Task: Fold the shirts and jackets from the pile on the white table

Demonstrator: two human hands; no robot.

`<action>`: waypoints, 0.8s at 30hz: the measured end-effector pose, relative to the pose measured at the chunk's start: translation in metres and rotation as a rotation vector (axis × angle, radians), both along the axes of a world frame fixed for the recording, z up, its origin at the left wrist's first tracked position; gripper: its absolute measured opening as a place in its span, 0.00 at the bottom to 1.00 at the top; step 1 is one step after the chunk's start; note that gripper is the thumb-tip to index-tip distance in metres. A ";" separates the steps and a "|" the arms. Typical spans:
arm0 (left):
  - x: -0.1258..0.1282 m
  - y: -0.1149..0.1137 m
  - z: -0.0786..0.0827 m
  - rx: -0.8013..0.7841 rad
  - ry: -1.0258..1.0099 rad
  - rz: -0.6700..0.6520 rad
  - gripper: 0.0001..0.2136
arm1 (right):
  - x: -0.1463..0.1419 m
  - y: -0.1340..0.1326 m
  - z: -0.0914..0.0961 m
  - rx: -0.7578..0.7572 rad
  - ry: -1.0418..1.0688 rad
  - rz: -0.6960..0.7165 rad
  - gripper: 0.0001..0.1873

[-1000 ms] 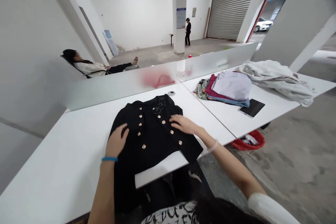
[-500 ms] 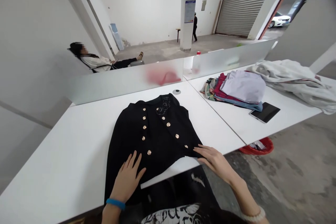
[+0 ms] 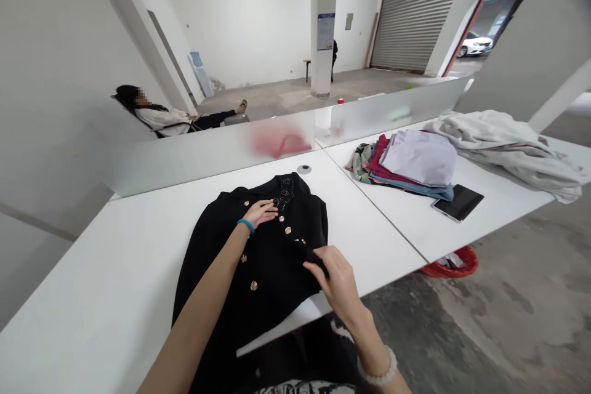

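A black jacket [image 3: 272, 271] with two rows of gold buttons and dark embroidered flowers by the collar lies on the white table [image 3: 111, 277]. My left hand [image 3: 261, 213], with a blue band at its wrist, rests on the jacket's upper front; its fingers are stretched out, close to the embroidery. At the jacket's right front edge, my right hand [image 3: 338, 277] has its thumb and fingers closed on the black fabric, which is folded up and hides some of the lower right buttons.
Folded clothes [image 3: 415, 157] are stacked on the right, with a tablet [image 3: 459, 202] beside them and a pale cloth heap [image 3: 508, 148] beyond. A frosted divider [image 3: 207, 160] runs along the back. Below the table stands a red bin [image 3: 450, 265]. A person [image 3: 170, 117] reclines behind.
My left hand has moved up from the lower jacket to its upper front. My right hand has taken hold of the right front edge, lifting it inward.
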State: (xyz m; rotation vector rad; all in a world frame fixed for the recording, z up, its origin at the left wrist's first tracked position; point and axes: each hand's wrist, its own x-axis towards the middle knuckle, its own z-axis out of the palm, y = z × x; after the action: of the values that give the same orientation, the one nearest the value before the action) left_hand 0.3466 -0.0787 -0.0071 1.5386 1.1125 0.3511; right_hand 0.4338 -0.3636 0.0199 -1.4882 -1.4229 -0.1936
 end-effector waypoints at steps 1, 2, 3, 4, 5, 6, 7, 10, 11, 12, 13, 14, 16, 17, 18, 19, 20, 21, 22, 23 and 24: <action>0.002 0.004 -0.002 0.050 0.005 0.010 0.18 | -0.005 0.000 0.001 0.012 -0.003 0.038 0.06; 0.002 0.008 -0.004 0.100 0.025 0.020 0.16 | -0.009 0.000 0.000 0.018 -0.006 0.070 0.05; 0.000 0.011 -0.006 0.147 0.060 0.025 0.15 | -0.013 0.000 -0.001 0.019 -0.008 0.094 0.05; -0.003 0.014 -0.007 0.190 0.109 0.024 0.14 | -0.016 0.000 -0.003 0.017 -0.005 0.109 0.05; -0.006 0.017 -0.009 0.229 0.167 0.017 0.14 | -0.019 0.001 -0.005 0.015 0.003 0.112 0.05; -0.008 0.019 -0.012 0.264 0.229 0.004 0.15 | -0.020 0.002 -0.007 0.018 0.017 0.099 0.05; -0.009 0.019 -0.014 0.296 0.288 -0.015 0.16 | -0.021 0.003 -0.008 0.023 0.040 0.075 0.05; -0.004 0.016 -0.021 0.381 0.411 -0.097 0.17 | -0.018 0.005 -0.006 0.049 0.123 -0.007 0.05; -0.001 0.014 -0.021 0.405 0.435 -0.124 0.15 | -0.016 0.005 -0.004 0.060 0.139 -0.025 0.05; 0.003 0.012 -0.020 0.427 0.452 -0.146 0.13 | -0.015 0.005 0.000 0.069 0.142 -0.033 0.05; 0.006 0.011 -0.018 0.448 0.464 -0.159 0.11 | -0.015 0.005 0.003 0.074 0.131 -0.032 0.05; 0.007 0.011 -0.015 0.471 0.471 -0.160 0.10 | -0.015 0.005 0.006 0.075 0.108 -0.023 0.05; 0.007 0.014 -0.008 0.519 0.471 -0.132 0.08 | -0.020 0.005 0.012 0.048 0.040 0.023 0.07; 0.005 0.016 -0.004 0.539 0.468 -0.109 0.08 | -0.023 0.006 0.013 0.028 0.009 0.050 0.07; 0.002 0.018 -0.002 0.552 0.467 -0.089 0.10 | -0.027 0.006 0.014 0.007 -0.017 0.073 0.08; -0.001 0.020 -0.001 0.554 0.469 -0.078 0.12 | -0.030 0.007 0.014 -0.010 -0.035 0.089 0.09; -0.003 0.022 -0.002 0.549 0.473 -0.078 0.14 | -0.033 0.008 0.014 -0.021 -0.044 0.098 0.09; -0.003 0.022 -0.004 0.541 0.478 -0.087 0.16 | -0.035 0.008 0.013 -0.025 -0.047 0.102 0.09; -0.003 0.022 -0.008 0.543 0.483 -0.101 0.18 | -0.036 0.009 0.012 -0.026 -0.044 0.104 0.10; -0.002 0.020 -0.012 0.557 0.485 -0.113 0.19 | -0.035 0.009 0.011 -0.024 -0.033 0.096 0.10; 0.000 0.017 -0.017 0.581 0.487 -0.120 0.19 | -0.032 0.008 0.010 -0.017 -0.011 0.074 0.09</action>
State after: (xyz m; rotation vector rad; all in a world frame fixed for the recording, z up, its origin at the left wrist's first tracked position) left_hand 0.3467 -0.0617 -0.0240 2.2800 1.3522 0.2301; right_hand 0.4015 -0.3554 0.0298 -1.4480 -1.4895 -0.1443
